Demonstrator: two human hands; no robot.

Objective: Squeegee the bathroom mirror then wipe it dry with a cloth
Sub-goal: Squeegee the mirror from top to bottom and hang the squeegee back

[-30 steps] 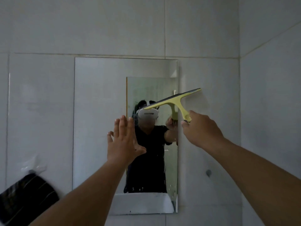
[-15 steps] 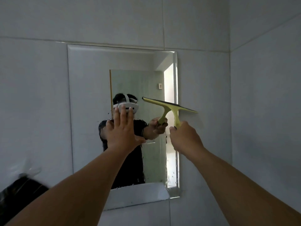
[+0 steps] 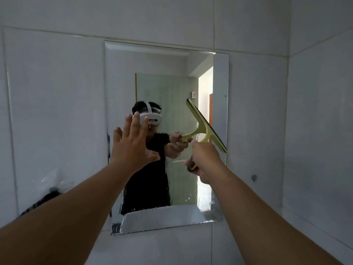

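Yellow-green plastic forms the squeegee, whose handle is gripped by the right hand; the blade is held tilted at the right side of the wall mirror. The left hand is raised before the glass with fingers spread, holding nothing. The squeegee step is judged to be in hand: droplets remain low on the glass, so a firm, flat stroke is needed. No writing can be read.

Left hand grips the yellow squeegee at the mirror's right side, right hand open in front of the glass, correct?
Hands are swapped. In the head view the right hand grips the squeegee at the mirror's right side; the left hand is open.
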